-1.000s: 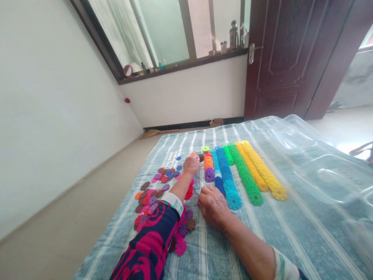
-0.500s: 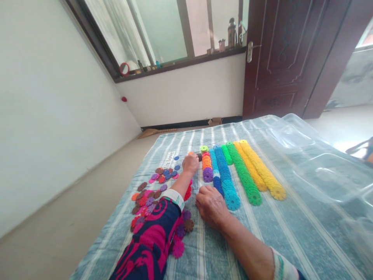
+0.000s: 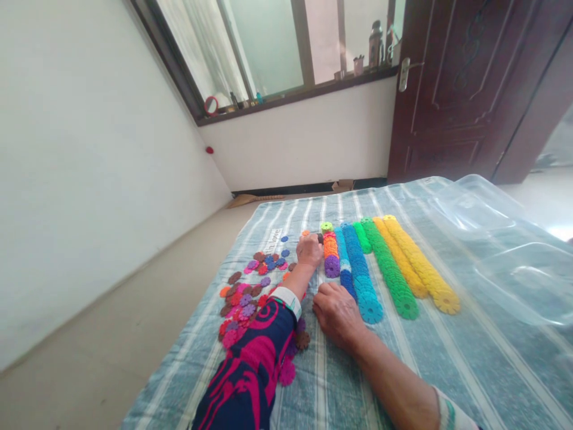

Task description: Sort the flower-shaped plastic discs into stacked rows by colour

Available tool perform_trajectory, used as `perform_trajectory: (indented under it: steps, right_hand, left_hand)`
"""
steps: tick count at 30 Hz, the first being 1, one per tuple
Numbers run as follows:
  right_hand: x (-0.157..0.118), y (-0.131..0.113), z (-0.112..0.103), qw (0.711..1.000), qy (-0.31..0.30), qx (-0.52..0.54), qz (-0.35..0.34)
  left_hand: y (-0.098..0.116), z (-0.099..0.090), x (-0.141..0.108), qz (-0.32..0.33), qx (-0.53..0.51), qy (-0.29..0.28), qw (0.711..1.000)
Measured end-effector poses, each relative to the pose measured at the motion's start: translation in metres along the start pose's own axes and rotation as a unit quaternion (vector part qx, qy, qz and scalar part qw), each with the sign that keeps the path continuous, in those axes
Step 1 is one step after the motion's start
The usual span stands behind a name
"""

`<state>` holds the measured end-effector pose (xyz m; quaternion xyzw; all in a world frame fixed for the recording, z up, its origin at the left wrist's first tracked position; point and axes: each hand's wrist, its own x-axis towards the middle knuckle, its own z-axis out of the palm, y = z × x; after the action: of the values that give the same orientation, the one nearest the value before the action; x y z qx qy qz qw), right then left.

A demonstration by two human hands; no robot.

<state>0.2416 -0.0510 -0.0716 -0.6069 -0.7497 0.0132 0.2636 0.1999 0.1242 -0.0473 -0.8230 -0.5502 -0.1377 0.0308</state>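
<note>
My left hand (image 3: 310, 248) reaches to the far end of the rows, its fingers closed at a dark brown notched plastic disc (image 3: 320, 238). Beside it runs a short row of orange and purple discs (image 3: 330, 248). My right hand (image 3: 339, 315) rests on the cloth with curled fingers, just nearer than the dark blue discs (image 3: 347, 284); what it holds, if anything, is hidden. Loose discs in purple, pink, red and brown (image 3: 246, 300) lie left of and partly under my left forearm.
Overlapping rows of blue discs (image 3: 358, 257), green discs (image 3: 389, 269) and yellow discs (image 3: 423, 266) lie on the striped cloth (image 3: 179, 382). Clear plastic containers (image 3: 528, 280) stand at the right. A few dark blue discs (image 3: 285, 254) lie left of my left hand.
The view has swung left, so everything appears farther right. Both hands stay at about the same places beside the rows; no disc has visibly changed place.
</note>
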Motion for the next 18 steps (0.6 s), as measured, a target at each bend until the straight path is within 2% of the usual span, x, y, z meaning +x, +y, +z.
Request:
perform_trajectory:
  steps: [6,11,14,18]
  right_hand:
    - [0.001,0.000,-0.001,1.000,-0.011,-0.009,0.001]
    - [-0.001,0.000,-0.001,1.000,-0.008,-0.008,0.003]
    - [-0.001,0.000,-0.001,1.000,-0.006,-0.003,0.004]
    - [-0.001,0.000,-0.002,1.000,-0.005,0.000,0.003]
  left_hand:
    - [0.000,-0.001,-0.007,-0.011,-0.011,0.010,1.000]
    - [-0.009,-0.002,-0.010,-0.009,-0.014,0.011,1.000]
    - [-0.023,-0.008,-0.012,-0.010,0.007,-0.004,1.000]
    - [-0.054,-0.025,-0.017,-0.043,0.054,-0.020,0.997]
